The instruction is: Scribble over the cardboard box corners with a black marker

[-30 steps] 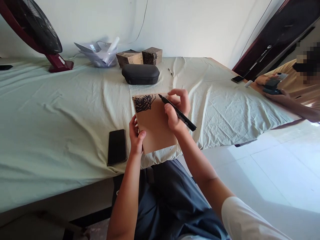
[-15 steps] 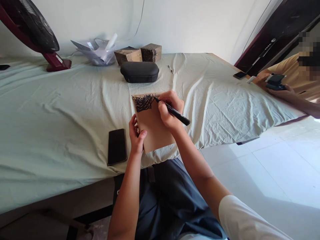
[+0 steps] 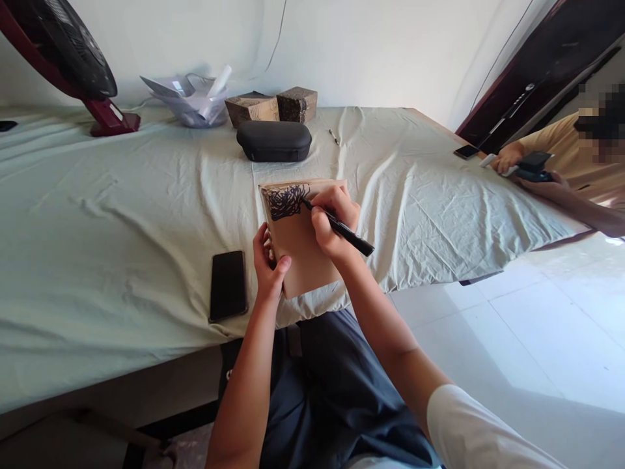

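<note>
A brown cardboard box (image 3: 303, 260) lies at the table's front edge, dense black scribbles covering the upper left of its top face. My left hand (image 3: 270, 264) grips its left side near the lower corner, thumb on top and fingers down the side. In my right hand (image 3: 336, 218) is a black marker (image 3: 354, 238), pinched between thumb and fingers. Its tip touches the box at the right end of the scribbles. My right hand rests over the box's upper right part and hides it.
Left of the box lies a phone (image 3: 228, 285). Behind it are a black zip case (image 3: 273, 141), two patterned boxes (image 3: 251, 107), a clear plastic basket (image 3: 190, 107) and a small pen-like item (image 3: 334, 137). A fan (image 3: 107, 117) stands far left. At right, another person's hands (image 3: 510, 158) hold a dark device.
The marker tip has moved slightly right and down, and the scribble reaches further right. My left hand keeps its grip. The other person's hand has shifted toward the white item beside the phone.
</note>
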The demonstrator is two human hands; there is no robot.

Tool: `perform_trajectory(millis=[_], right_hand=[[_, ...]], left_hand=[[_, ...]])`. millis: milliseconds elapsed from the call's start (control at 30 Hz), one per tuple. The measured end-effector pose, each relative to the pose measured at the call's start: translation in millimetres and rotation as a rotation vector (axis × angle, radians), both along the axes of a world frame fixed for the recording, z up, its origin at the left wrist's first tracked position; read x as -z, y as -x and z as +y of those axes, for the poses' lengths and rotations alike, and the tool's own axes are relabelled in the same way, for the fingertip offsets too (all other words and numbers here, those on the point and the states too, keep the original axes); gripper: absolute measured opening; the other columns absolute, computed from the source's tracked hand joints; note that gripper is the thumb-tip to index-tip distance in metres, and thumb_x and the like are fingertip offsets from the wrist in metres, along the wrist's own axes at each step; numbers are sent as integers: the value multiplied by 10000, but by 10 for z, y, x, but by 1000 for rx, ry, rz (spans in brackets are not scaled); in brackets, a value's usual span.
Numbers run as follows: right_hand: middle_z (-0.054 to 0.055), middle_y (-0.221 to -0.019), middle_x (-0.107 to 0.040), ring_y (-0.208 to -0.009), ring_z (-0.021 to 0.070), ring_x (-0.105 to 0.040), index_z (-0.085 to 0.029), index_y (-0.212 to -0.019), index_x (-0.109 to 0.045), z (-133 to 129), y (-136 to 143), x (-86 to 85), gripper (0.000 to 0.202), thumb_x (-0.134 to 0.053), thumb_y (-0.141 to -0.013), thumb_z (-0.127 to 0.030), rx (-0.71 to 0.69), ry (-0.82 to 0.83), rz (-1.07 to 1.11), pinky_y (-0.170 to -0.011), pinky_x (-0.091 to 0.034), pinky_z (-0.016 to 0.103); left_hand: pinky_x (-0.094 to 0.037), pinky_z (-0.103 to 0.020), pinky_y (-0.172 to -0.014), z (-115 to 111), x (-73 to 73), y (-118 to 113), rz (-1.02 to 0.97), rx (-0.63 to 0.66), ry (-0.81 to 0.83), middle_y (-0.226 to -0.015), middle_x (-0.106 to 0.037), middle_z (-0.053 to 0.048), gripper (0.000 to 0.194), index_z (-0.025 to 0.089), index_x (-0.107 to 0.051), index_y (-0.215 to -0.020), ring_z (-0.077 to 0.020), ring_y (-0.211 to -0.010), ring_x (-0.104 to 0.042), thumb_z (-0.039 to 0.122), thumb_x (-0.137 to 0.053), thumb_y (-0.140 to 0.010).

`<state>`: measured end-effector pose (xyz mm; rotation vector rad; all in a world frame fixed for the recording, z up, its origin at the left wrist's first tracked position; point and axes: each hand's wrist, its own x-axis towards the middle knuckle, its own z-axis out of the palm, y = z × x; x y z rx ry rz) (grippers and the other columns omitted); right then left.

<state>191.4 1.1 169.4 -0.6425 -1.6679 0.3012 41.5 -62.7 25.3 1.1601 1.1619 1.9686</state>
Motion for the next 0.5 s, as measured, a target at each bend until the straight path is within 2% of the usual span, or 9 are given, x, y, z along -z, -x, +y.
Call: perform_trajectory(millis=[167,333,400,500], right_hand=[[13,-730,-606,-776,243,-555,-298,-853,-607,-69,69,48,72,-603,-910,-254,0,-21,-15,-834,-588,462],[1,-757,-631,-740,225,-552,-308,-889,-585,-138,157,118,102,-562,-966,-245,-8,-141,4,-809,-575,430],[-10,-756,-632,-712,208,-558,-304,-899,-586,-167,190,122,114,-559,-970,-219,-6,-173,17,-766,-566,402],[-40,-747,-623,-655,170,-556,-288,-917,-599,-194,238,120,120,-598,-956,-175,-84,-231,112,-723,-543,363]], left_hand=[[-600,-383,-873,-16,-5,19,8,2,-20,-1455,-656,-126,1088,364,-542,-1634,-289,-1138,-700,845,-896,-724],[-612,-354,-860,-25,-20,-2,14,-13,-50,-1519,-640,-117,1058,394,-522,-1650,-271,-1162,-719,848,-877,-763],[-615,-347,-879,-36,-47,-32,27,-56,-61,-1519,-635,-111,1044,396,-515,-1646,-271,-1198,-713,843,-871,-772],[-626,-413,-993,-75,-90,-59,102,-177,-50,-1570,-569,-152,1152,331,-434,-1675,-327,-1334,-664,844,-889,-749]])
